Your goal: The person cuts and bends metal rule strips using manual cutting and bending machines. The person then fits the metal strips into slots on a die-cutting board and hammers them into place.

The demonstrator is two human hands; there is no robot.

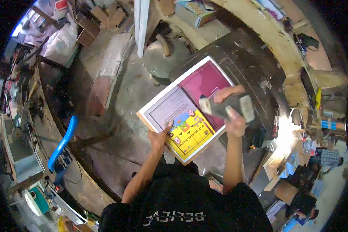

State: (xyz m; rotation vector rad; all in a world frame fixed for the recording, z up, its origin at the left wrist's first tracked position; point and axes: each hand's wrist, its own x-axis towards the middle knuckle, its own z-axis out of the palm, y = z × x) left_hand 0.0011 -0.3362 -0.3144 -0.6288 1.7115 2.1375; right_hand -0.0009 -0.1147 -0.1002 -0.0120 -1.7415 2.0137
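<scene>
On the left I see a blue tube (slightly bent), farther up a white sack, and opposite, a glaring light.

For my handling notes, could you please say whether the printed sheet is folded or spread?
The printed sheet is spread: its yellow panel and maroon panel both face up, side by side.

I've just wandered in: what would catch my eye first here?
Probably the colourful printed sheet, yellow and maroon, in front of the person, its edge in the left hand. Over its maroon part, the right hand grips a blurred dark block. Off to the left, a bright blue curved piece stands out.
</scene>
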